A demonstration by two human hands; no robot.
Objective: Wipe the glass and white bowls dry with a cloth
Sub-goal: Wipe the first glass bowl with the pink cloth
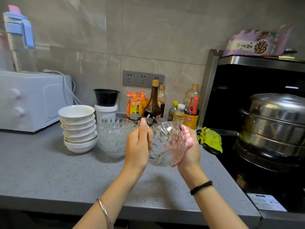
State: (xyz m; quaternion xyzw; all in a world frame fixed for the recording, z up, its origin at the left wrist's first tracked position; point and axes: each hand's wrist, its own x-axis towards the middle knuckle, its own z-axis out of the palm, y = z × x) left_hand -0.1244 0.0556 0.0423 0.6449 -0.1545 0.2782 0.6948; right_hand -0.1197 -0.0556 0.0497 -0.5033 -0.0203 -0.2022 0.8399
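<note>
Cut-glass bowl (165,146) is mid-air over the tabletop (49,162), centre. Your left hand (137,146) grips its left rim; your right hand (192,154) cups the pink cloth (188,137) against its right wall. Likely rigid, slick when wet, breakable: keep hold at the rim.

You have one view only, from your head; it faces forward and down over the bench (49,162) toward the tiled wall (148,38); your hands sit close beneath it.
</note>
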